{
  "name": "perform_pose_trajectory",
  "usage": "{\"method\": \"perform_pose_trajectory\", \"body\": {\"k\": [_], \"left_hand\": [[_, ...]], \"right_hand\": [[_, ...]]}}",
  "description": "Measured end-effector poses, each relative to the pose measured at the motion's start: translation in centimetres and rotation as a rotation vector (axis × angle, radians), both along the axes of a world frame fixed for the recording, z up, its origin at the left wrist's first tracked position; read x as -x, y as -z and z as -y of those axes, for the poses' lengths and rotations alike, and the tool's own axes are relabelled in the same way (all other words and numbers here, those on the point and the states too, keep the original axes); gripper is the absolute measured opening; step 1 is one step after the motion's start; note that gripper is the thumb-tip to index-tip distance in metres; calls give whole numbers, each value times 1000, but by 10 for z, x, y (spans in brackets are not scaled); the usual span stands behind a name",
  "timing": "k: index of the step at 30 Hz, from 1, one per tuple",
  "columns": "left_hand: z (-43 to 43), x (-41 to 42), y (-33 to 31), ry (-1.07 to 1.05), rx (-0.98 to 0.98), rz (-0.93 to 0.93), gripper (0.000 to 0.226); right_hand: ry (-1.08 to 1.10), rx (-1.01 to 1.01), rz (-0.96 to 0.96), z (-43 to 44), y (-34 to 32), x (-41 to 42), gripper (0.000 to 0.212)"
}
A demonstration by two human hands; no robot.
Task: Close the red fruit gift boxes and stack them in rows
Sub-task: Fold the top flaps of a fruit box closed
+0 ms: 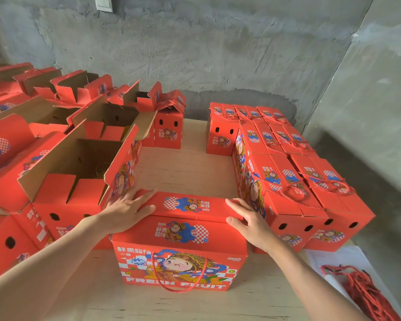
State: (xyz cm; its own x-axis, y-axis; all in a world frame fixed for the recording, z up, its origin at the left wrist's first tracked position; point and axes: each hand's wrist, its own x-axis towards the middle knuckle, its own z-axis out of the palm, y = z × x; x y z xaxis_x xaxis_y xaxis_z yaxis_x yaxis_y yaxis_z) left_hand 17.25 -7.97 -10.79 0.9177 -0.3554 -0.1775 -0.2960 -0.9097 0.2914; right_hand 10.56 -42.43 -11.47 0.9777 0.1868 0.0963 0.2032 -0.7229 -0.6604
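On a pale worktop (185,172), closed boxes (294,181) were ranked in rows at right while open boxes (79,163) waited at left. Between them, at the near edge, a red gift box (181,251) was being shut, its top flaps (188,205) pressed flat. The left hand (125,210) and right hand (248,222) were laid open-palmed on the flaps' ends, gripping nothing. Next, judging by the rows, the box would need lifting or sliding rightward.
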Motion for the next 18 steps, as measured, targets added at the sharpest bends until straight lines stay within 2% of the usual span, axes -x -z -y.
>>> {"method": "perform_pose_trajectory", "body": {"k": [4, 10, 14, 18], "left_hand": [[24, 3, -8, 35, -199, 123, 63], [106, 31, 0, 232, -148, 180, 51], [109, 29, 7, 261, -179, 207, 50], [108, 26, 7, 268, -189, 138, 50]], "right_hand": [[11, -28, -30, 1, 0, 0, 52], [-20, 39, -102, 1, 4, 5, 53], [-79, 124, 53, -5, 13, 16, 51], [-102, 147, 20, -5, 9, 12, 46]]}}
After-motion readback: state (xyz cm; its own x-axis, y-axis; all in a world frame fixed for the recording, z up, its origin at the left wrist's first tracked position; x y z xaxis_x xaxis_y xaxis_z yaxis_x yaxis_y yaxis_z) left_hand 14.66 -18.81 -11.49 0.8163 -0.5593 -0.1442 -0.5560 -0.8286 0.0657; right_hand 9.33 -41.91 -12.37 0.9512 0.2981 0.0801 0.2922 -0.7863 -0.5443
